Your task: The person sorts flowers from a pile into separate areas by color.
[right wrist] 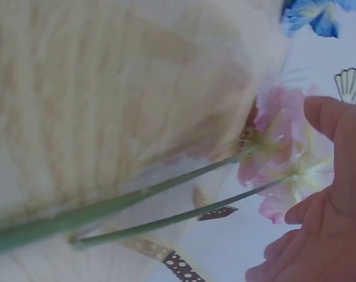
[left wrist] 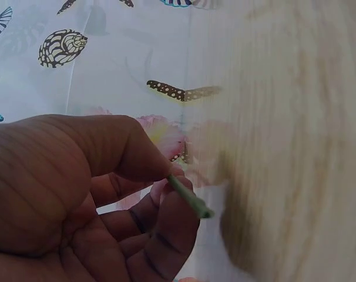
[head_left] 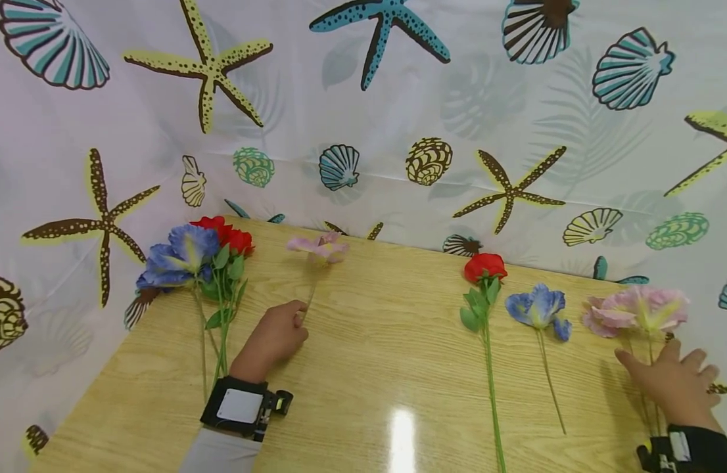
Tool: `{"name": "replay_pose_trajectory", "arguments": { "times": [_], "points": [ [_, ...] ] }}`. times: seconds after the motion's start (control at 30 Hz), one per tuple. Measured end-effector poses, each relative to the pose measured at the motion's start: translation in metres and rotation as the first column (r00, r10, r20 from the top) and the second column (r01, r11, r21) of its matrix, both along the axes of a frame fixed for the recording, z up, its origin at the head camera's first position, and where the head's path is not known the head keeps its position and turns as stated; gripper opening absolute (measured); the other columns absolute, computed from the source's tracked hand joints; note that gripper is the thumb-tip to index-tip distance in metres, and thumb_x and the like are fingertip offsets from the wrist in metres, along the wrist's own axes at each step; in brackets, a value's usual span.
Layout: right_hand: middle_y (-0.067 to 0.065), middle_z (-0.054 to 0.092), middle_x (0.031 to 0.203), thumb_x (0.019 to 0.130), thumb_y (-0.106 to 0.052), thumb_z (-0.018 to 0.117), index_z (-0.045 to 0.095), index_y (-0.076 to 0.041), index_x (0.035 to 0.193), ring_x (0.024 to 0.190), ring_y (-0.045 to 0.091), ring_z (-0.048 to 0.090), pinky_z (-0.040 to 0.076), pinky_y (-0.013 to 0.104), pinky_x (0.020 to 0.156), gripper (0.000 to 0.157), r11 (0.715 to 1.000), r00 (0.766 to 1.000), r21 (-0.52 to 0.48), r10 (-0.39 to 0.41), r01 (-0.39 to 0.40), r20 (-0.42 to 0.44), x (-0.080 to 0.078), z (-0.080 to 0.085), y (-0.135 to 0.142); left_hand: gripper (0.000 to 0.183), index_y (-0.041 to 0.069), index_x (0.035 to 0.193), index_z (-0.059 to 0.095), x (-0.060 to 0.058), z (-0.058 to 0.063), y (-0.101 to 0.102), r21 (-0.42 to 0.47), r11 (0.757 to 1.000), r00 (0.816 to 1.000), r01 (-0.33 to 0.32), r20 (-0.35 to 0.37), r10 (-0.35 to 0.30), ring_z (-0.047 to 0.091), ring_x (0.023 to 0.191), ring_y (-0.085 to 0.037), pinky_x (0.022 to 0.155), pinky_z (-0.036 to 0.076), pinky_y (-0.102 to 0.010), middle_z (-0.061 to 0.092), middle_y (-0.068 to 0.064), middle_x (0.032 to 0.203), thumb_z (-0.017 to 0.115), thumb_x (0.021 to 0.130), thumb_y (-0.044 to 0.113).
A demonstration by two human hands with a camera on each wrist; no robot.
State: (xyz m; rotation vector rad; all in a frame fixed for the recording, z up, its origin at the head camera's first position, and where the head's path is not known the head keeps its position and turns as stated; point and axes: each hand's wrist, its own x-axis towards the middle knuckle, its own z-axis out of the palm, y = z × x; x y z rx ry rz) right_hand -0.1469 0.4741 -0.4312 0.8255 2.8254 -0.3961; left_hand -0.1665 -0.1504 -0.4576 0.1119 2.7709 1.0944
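Note:
My left hand (head_left: 277,338) pinches the green stem (left wrist: 188,197) of a pink flower (head_left: 320,247) between thumb and fingers; in the left wrist view the stem's cut end pokes out past the fingertips. At the right end of the table, my right hand (head_left: 674,378) is spread over the stems of two pink flowers (head_left: 641,310) lying side by side. The right wrist view shows their green stems (right wrist: 166,220) running past the fingers, apart from them, and the pink petals (right wrist: 281,132) beyond the thumb.
Blue flowers (head_left: 183,253) and red roses (head_left: 236,242) lie bunched at the left of the wooden table (head_left: 369,341). Right of the middle lie a single red rose (head_left: 484,267) and a blue flower (head_left: 538,307). A shell-and-starfish patterned cloth (head_left: 363,118) hangs behind the table.

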Motion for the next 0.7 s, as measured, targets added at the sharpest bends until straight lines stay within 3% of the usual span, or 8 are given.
{"name": "replay_pose_trajectory", "arguments": {
  "times": [0.13,0.3,0.53,0.7],
  "points": [
    [0.046,-0.038,0.136,0.088,-0.08,0.035,-0.026,0.014,0.142,0.127,0.065,-0.031,-0.003,0.082,0.098,0.124,0.999,0.995,0.009,0.054,-0.054,-0.08,0.004,0.006,-0.007,0.042,-0.002,0.132,0.057,-0.003,-0.003,0.001,0.014,1.0,1.0,0.008,0.008,-0.008,0.042,0.062,-0.017,0.063,0.036,-0.033,0.05,-0.002,0.076,0.058,0.09,0.001],
    [0.04,-0.042,0.138,0.088,-0.08,0.034,-0.03,0.009,0.143,0.128,0.062,-0.034,-0.005,0.082,0.097,0.123,0.996,0.978,0.041,0.085,-0.079,-0.191,0.003,0.013,-0.027,0.043,0.0,0.134,0.055,-0.004,-0.002,0.002,0.05,0.999,1.0,0.003,0.025,-0.005,0.049,0.069,-0.019,0.066,0.041,-0.035,0.058,-0.005,0.088,0.057,0.091,-0.001],
    [0.034,-0.04,0.144,0.093,-0.072,0.038,-0.023,0.003,0.15,0.13,0.057,-0.036,-0.008,0.084,0.094,0.112,0.986,0.921,0.021,0.161,-0.165,-0.356,0.002,0.022,-0.067,0.05,0.001,0.138,0.053,-0.004,0.003,0.007,0.159,0.987,0.997,-0.004,0.079,-0.009,0.051,0.075,-0.021,0.065,0.04,-0.034,0.062,-0.011,0.1,0.05,0.089,-0.007],
    [0.034,-0.036,0.148,0.097,-0.064,0.04,-0.021,0.004,0.151,0.133,0.055,-0.034,-0.009,0.084,0.093,0.106,0.967,0.883,0.006,0.233,-0.253,-0.407,-0.004,0.028,-0.092,0.051,0.002,0.14,0.052,-0.002,0.005,0.013,0.228,0.973,0.995,-0.038,0.103,0.015,0.05,0.074,-0.022,0.061,0.039,-0.032,0.06,-0.012,0.101,0.049,0.089,-0.008]
  ]
}}
